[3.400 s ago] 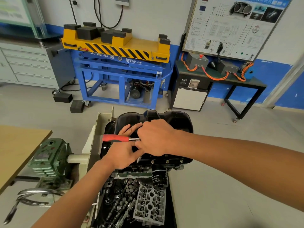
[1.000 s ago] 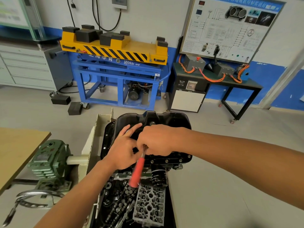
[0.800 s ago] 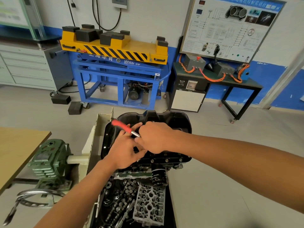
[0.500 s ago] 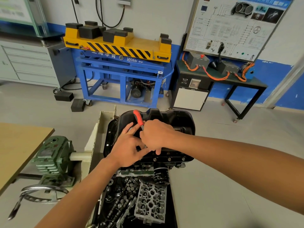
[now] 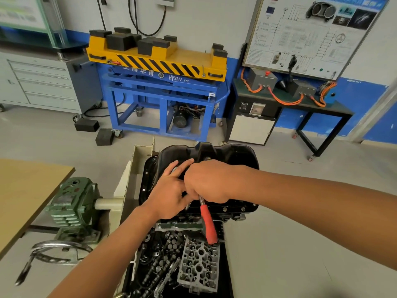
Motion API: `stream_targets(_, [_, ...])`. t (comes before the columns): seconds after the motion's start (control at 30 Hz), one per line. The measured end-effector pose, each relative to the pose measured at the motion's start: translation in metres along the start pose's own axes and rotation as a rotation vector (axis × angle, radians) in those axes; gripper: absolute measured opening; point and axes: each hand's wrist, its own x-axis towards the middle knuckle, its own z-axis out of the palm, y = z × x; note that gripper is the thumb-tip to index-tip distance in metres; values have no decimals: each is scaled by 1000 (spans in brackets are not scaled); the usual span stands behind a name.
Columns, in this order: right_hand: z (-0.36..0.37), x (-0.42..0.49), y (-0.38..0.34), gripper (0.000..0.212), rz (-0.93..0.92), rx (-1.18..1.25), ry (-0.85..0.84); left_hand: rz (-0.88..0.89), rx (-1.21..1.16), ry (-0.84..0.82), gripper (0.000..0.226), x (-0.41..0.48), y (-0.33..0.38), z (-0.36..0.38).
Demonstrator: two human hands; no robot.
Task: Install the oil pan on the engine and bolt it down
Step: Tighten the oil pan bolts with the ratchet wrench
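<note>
Grey workshop floor (image 5: 300, 244) is seen around the engine (image 5: 180, 225), on which the black oil pan (image 5: 234, 155) is seated. The red-handled ratchet (image 5: 208, 222), pointed near 12 o'clock half a second ago, is now swung down: its long axis is run 12 to 6, with the handle toward 6. It is grasped by the right hand (image 5: 211, 181); the fingers of the left hand (image 5: 169, 196) are laid straight on the pan.

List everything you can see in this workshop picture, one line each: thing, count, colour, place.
oil pan: one, black, on the engine, centre
engine: one, dark, under the oil pan
ratchet: one, red handle, at the pan's near edge
cylinder head: one, grey, bottom centre
gearbox: one, green, left
lift table: one, yellow and blue, back wall
blocks: two, black, floor beside the lift table
wiring board: one, white, top right
left hand: one, fingers straight on the oil pan
right hand: one, grips the ratchet
</note>
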Motion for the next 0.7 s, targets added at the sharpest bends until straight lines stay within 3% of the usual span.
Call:
stream_targets(0.1, [3,-1,1,28,2,44,-2,3,3,-5,36,0,0,0])
stream_targets(0.2, [6,-2,5,11,-2,107,10,0,11,-9,35,0,-2,2])
stream_targets(0.3, [9,-4,8,9,29,291,92,11,56,10,34,0,0,3])
stream_targets(0.43, [11,3,2,36,265,436,235,25,58,32,26,1,2,2])
stream_targets(0.57, [12,14,3,38,475,562,149,-12,-20,69,27,1,4,-1])
stream_targets(0.7, [11,13,5,39,467,616,117,7,-13,33,26,1,3,-1])
